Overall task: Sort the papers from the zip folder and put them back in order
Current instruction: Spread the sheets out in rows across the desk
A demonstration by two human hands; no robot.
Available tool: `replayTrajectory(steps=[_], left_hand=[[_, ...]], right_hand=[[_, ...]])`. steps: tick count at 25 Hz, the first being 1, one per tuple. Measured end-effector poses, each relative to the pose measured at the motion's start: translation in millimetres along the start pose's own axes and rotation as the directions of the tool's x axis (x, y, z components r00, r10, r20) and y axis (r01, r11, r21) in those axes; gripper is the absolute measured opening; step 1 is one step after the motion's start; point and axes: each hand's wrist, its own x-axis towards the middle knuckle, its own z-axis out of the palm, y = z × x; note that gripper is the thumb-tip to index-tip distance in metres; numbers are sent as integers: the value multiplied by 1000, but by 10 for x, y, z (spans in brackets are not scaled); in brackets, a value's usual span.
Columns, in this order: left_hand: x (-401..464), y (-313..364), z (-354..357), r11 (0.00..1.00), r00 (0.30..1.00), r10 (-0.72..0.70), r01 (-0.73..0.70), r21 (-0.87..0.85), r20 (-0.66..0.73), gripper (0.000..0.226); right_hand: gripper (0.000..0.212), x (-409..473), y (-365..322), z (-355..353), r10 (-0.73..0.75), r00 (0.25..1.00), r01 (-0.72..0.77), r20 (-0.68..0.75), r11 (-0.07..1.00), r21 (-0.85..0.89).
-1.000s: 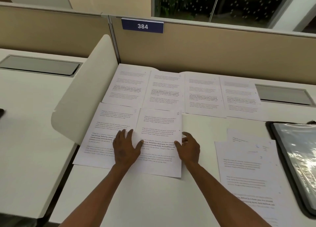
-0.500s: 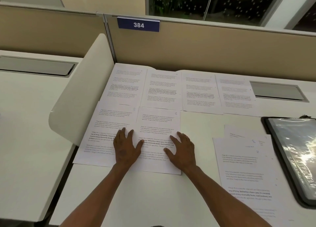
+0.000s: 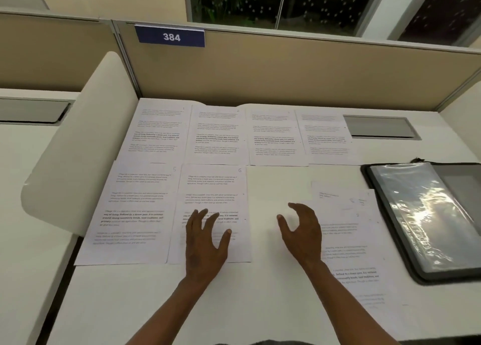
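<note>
- White curved divider (image 3: 78,141) at desk's left edge.
- Sheet marked 5 (image 3: 135,209) flat on white desk (image 3: 260,305), front row, far left.
- Sheet marked 6 (image 3: 216,188) just right of it, edges touching or slightly overlapping.
- Left hand (image 3: 205,243) over lower part of sheet 6, fingers spread and relaxed, gripping nothing; contact with paper unclear.
- Back row: four printed sheets (image 3: 273,136) side by side against partition, under blue 384 tag (image 3: 170,36).
- Right hand (image 3: 302,230) above bare desk, fingers loosely curled, empty.
- Unsorted paper pile (image 3: 356,243) right of that hand.
- Black zip folder (image 3: 426,219) far right, lying open, clear sleeve showing.
</note>
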Motion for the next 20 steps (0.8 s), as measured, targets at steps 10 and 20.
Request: replayTrajectory(steps=[10,20], left_hand=[[-648,1093,977,935,889,166,-4,-354,427,40],[-531,1485,1544,993,847,34,31,-114,530,55]], right_hand=[[90,173,1268,-1308,568,822,-497,37,749,-438],[86,245,1552,-1552,501,861,-440,88,819,-367]])
